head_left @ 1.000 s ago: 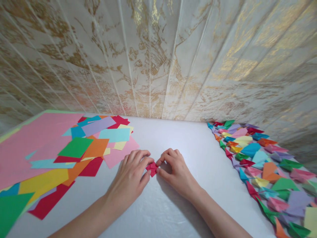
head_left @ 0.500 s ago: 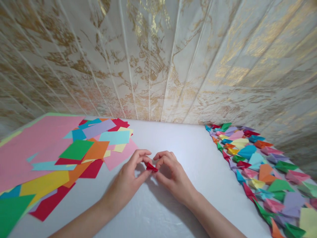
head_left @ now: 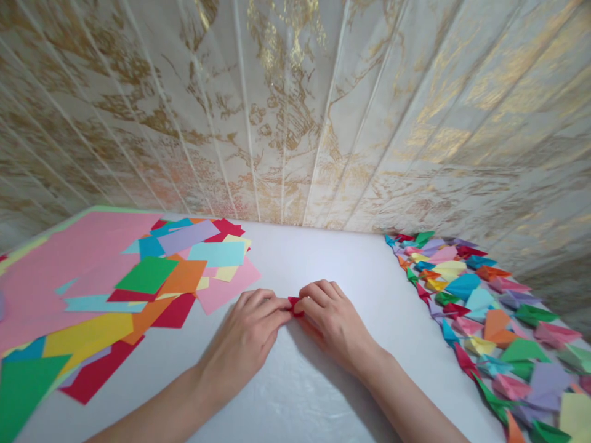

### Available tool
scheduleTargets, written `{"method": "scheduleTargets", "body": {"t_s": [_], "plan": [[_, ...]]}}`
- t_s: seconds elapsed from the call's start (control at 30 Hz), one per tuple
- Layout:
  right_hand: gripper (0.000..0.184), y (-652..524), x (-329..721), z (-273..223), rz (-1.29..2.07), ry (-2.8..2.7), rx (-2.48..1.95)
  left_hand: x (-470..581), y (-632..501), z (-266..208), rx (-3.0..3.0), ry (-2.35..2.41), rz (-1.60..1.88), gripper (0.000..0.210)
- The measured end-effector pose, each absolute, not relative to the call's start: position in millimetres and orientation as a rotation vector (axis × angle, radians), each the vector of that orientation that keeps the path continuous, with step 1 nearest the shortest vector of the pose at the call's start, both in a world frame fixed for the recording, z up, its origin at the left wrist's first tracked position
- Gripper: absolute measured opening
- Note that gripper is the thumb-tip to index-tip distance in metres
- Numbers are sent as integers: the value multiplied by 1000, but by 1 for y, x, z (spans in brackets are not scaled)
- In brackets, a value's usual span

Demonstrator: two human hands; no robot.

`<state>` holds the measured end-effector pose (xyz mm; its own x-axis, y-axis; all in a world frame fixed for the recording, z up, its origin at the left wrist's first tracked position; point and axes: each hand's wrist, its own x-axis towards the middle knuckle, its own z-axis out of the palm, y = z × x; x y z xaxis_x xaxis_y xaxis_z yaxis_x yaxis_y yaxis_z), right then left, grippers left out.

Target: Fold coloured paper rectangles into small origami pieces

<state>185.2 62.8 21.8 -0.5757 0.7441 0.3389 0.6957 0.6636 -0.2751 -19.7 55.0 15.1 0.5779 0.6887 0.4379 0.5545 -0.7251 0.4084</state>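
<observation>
Between the two hands, at the centre of the clock, was a small red paper, mostly hidden by fingers. The left hand had its thumb and forefinger pinched together at the paper's 9 o'clock edge, with no gap showing. The right hand was curled in from 3 o'clock, its fingers bent closely over the other end and gripping it, as far as could be told.

The fingers covered too much to show how many folds this paper had taken; it looked partly folded and, by my judgement, unfinished, since both hands were at it.

From 2 round to 4 o'clock, crowded rows of folded pieces in many colours lay on the white bench, apparently done. That batch looked large. From 8 round to 10 o'clock lay overlapping loose papers, flat and without any fold that I could see, beside and over a large pink sheet. If those were meant for the same folding, plenty remained, and the red paper had not yet been set among the finished rows
</observation>
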Motion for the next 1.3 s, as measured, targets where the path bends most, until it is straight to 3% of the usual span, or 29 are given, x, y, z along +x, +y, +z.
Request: {"method": "scheduleTargets", "body": {"t_s": [0.2,0.5,1.3], "plan": [[13,73,206,18,452,-2358,-998,-22,56,15,2629,989,819,32],[8,70,195,19,454,-2324,-1113,-22,55,16,2660,992,811,33],[17,73,178,18,569,-2074,-1445,-21,57,23,2777,966,668,25]]}}
